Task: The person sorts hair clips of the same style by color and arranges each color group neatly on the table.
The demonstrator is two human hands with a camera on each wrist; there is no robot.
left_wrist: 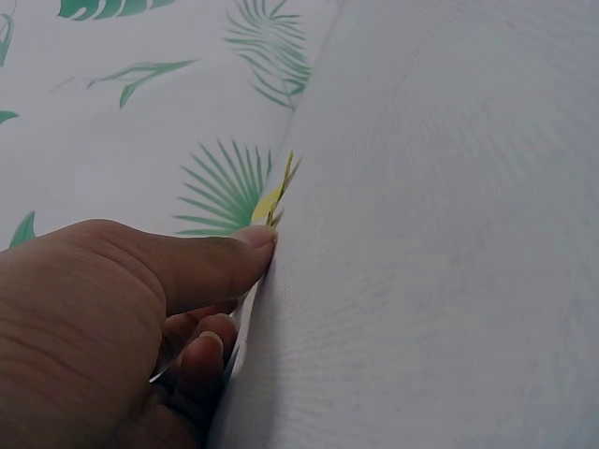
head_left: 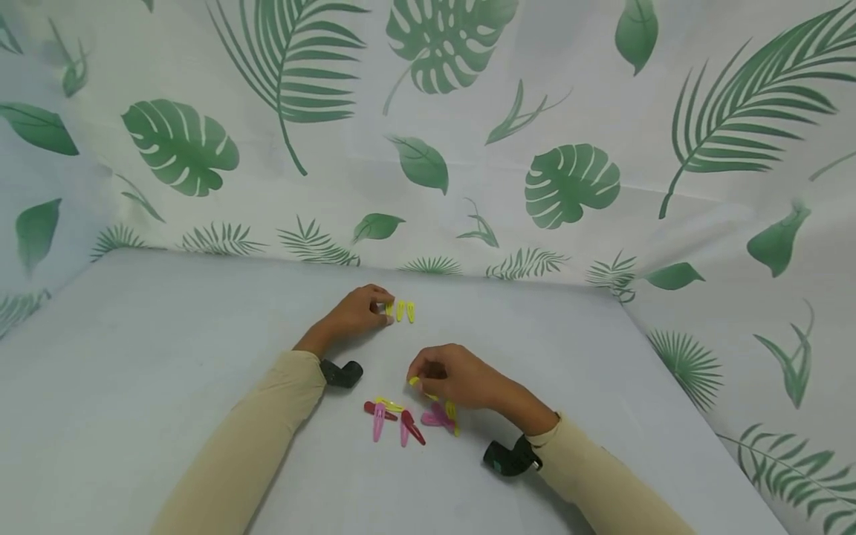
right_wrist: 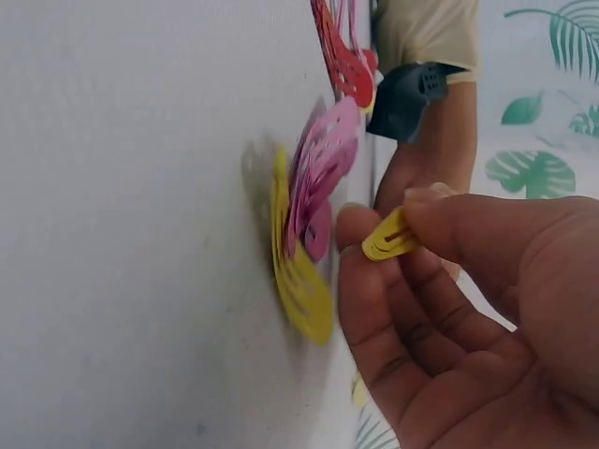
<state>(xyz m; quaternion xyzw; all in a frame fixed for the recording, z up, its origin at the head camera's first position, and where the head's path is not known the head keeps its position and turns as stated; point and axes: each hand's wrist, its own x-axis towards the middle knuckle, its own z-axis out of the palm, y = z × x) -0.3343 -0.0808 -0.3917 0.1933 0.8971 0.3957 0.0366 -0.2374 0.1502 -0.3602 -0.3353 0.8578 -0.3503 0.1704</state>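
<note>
Toward the back of the table, my left hand (head_left: 357, 310) pinches a yellow snap hair clip (head_left: 389, 307) between thumb and fingers, close over the surface. Two more yellow hair clips (head_left: 411, 312) lie upright in a row just right of it. My right hand (head_left: 464, 377) pinches another yellow hair clip (right_wrist: 390, 236) between thumb and forefinger, raised above the loose pile. In that pile are pink clips (head_left: 379, 422), red clips (head_left: 413, 429) and yellow clips (head_left: 389, 405), some overlapping. Nearest the right hand, a pink clip (right_wrist: 325, 150) lies against a yellow clip (right_wrist: 307, 299).
A white cloth (head_left: 200, 357) covers the table. Behind it hangs a white sheet (head_left: 468, 193) with green leaf prints. Black wrist cameras (head_left: 511, 457) sit on both wrists, beside beige sleeves (head_left: 261, 423).
</note>
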